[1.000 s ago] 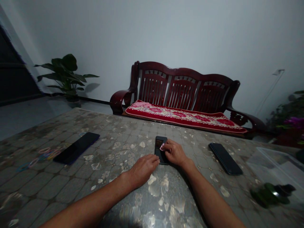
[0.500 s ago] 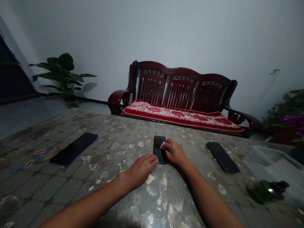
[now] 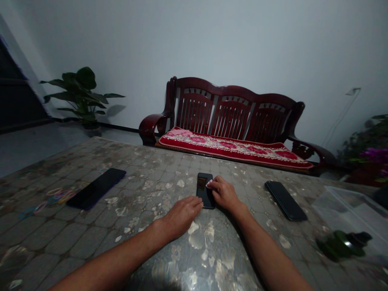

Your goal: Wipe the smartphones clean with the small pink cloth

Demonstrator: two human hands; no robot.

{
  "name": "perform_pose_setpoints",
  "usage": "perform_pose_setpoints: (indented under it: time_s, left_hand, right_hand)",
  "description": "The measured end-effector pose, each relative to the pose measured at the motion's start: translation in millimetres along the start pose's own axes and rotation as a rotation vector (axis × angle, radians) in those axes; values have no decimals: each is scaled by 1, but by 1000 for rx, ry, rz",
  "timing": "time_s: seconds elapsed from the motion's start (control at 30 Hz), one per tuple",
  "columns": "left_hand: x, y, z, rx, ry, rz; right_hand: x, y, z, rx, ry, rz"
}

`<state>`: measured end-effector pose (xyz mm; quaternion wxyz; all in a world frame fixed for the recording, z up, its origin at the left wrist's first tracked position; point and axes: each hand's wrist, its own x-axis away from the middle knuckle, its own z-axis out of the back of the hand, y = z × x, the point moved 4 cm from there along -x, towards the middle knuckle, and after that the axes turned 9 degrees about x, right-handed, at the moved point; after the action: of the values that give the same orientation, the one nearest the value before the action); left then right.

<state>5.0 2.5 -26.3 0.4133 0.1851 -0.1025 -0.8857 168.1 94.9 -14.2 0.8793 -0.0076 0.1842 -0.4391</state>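
Observation:
A dark smartphone [image 3: 204,197] lies face up on the table, with a reflection on its glossy screen. My left hand [image 3: 182,215] rests palm down at its lower left, fingers stretched out and fingertips touching the phone's edge. In a pinch at the screen's right side, my right hand [image 3: 226,194] holds a small pinkish-white piece of cloth or tissue [image 3: 209,184] against the glass. Most of that piece is hidden by the fingers, so its exact kind cannot be told.
Left on the patterned tablecloth [image 3: 145,178] are a larger dark phone [image 3: 97,188] and several coloured rubber bands [image 3: 57,197]. To the right lie another dark phone [image 3: 285,201], a green bottle [image 3: 339,245] on its side and a clear plastic box [image 3: 342,206]. A wooden bench [image 3: 230,109] stands beyond.
The whole view has shifted very slightly. Both hands keep nearly the same place on the phone, the right one still pinching the small pinkish-white piece.

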Motion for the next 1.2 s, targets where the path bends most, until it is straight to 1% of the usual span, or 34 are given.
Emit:
perform_pose_setpoints:
  time_s: [0.07, 0.13, 0.2, 0.3, 0.37, 0.43, 0.57, 0.63, 0.7, 0.8, 0.87, 0.97, 1.03, 1.1, 1.2]
  left_hand:
    - [0, 0, 0, 12, 0, 4]
    - [0, 1, 0, 16, -7, 7]
    - [0, 2, 1, 14, -12, 11]
    - [0, 2, 2, 7, -24, 14]
    - [0, 3, 1, 9, -33, 16]
    - [0, 2, 1, 26, -35, 19]
    - [0, 2, 1, 44, -30, 35]
    - [0, 2, 2, 40, -32, 36]
    - [0, 2, 2, 30, -32, 30]
    - [0, 2, 1, 5, -32, 29]
    - [0, 2, 1, -3, -34, 34]
    - [0, 3, 3, -5, -37, 32]
    - [-1, 4, 4, -6, -33, 28]
    - [-1, 3, 4, 3, -18, 29]
    - [1, 0, 3, 43, 35, 46]
  right_hand:
    - [3, -6, 1, -8, -34, 62]
    - [4, -10, 2, 1, -59, 87]
    - [2, -10, 1, 17, -54, 58]
    - [-2, -5, 0, 45, -6, -39]
    - [-2, -3, -1, 55, 18, -71]
    - [-1, -3, -1, 45, 21, -42]
    - [3, -12, 0, -8, -33, 109]
    - [3, -15, -1, -20, -59, 148]
    - [2, -15, -1, -10, -53, 127]
    - [0, -10, -2, 23, 1, 29]
    - [-1, -8, -2, 26, 28, -1]
    - [1, -11, -2, -16, 15, 59]
    - [3, -16, -3, -38, -24, 126]
    - [4, -20, -3, -45, -60, 164]
    - [3, -19, -4, -45, -45, 125]
